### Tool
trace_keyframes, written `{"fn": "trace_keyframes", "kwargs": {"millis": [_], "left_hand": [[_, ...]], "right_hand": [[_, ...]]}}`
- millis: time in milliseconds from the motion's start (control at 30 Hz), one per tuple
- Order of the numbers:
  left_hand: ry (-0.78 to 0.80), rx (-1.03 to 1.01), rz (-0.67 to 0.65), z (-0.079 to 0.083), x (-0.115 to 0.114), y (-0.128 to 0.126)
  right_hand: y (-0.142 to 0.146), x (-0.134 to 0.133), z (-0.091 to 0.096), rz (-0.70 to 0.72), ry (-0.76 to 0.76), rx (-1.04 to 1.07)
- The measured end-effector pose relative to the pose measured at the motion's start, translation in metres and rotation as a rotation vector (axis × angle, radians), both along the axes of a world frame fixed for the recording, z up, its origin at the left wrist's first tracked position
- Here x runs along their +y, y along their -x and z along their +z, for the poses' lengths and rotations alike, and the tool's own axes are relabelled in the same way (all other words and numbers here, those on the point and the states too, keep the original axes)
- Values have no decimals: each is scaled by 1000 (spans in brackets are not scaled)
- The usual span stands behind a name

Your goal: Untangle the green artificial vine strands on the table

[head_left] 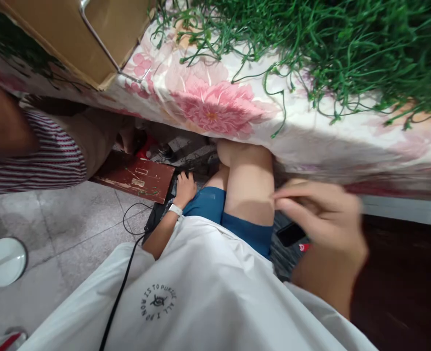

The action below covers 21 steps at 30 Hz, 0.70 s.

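Right hand (321, 214): held raised over the outer side of the bare leg (250, 185), just below the hanging edge of the floral cloth; thumb and forefinger are pressed together at the tips; blurred, so whether anything thin is pinched between them cannot be told.
Left hand (185, 189): lowered beside the other thigh, fingers loosely spread and slightly bent, laid on or over a black object (162, 208) whose kind cannot be made out; a pale watch (175, 209) is worn on the wrist.
Green sprigs (328, 53): heaped on the desk at upper right, well apart from both hands; a few thin stems are strayed toward the front edge.
Desk: covered by the floral cloth (215, 105), which is printed with large pink blooms and draped over the front.
Cardboard box (54, 34): set at the desk's left, with a bent metal rod (100, 41) seen at its side.
Dark phone-like slab (290, 235): placed below the right hand, near a small red item (304, 247).
Red-brown board (138, 176): scuffed, positioned near the left hand.
Co-worker: partly shown at far left, in a striped garment (54, 153).
Floor (87, 224): tiled, with a white round object (5, 262) seen at left.
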State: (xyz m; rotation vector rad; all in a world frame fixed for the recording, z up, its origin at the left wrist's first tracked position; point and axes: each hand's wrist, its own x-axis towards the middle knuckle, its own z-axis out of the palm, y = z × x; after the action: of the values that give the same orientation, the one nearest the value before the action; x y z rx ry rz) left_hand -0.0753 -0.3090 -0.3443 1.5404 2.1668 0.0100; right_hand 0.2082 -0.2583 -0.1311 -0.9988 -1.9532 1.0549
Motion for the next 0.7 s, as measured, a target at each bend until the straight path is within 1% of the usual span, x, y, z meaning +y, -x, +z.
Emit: {"fn": "trace_keyframes", "kwargs": {"millis": [33,67,133,233,300,400,533,700], "left_hand": [[-2,17,2,-5,3,0],[-8,31,5,-10,6,0],[-26,51,8,-18,10,4],[-60,51,2,-25,13,11],[-78,36,-5,-27,14,16],[-95,2,-20,-28,15,21],[-129,-29,-38,-26,20,22],[-200,-29,-25,-14,37,19]], "right_hand": [[6,-8,-10,57,73,22],[13,-17,-22,82,147,16],[25,-37,-45,100,290,-4],[34,-63,-70,141,406,-45],[35,-74,-80,164,422,-57],[36,-80,-90,173,408,-32],[39,-76,-101,168,361,17],[33,-70,-113,115,303,35]]}}
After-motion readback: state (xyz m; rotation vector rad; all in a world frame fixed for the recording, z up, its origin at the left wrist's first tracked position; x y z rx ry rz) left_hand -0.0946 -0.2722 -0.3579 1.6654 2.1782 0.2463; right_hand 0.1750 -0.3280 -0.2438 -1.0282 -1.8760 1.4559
